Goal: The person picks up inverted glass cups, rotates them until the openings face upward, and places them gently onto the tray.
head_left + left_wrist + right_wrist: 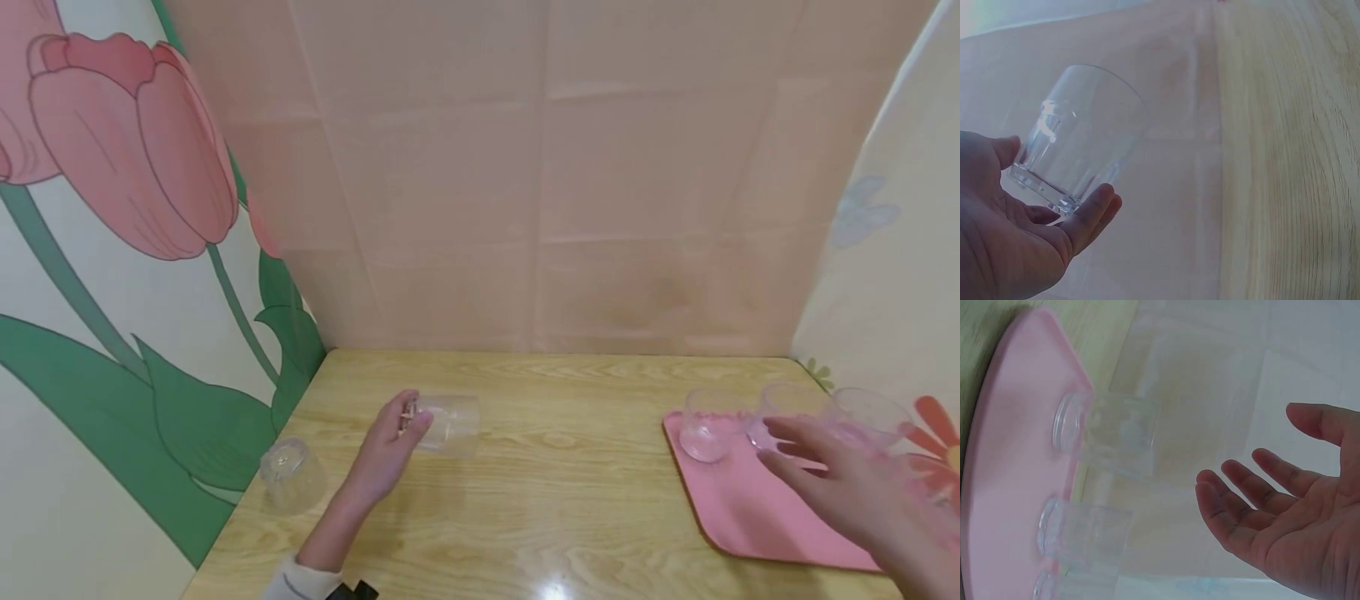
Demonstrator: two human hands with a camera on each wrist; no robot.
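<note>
My left hand point(386, 454) grips a clear drinking glass point(453, 425) round its thick base, above the wooden table. The glass lies on its side in the air, its mouth pointing right. In the left wrist view, thumb and fingers pinch the base of this glass point(1082, 137). My right hand point(840, 475) hovers over the pink tray point(757, 517) with relaxed, spread fingers and holds nothing. Several clear glasses stand upright along the tray's far side, among them one at its left end point(707, 437). The right wrist view shows the hand point(1291, 512) apart from the glasses point(1107, 431).
Another clear glass point(292, 475) stands upside down near the left edge of the wooden table point(555, 483). A pink cloth point(540, 183) hangs behind the table. Flower-patterned panels point(135, 150) rise at both sides.
</note>
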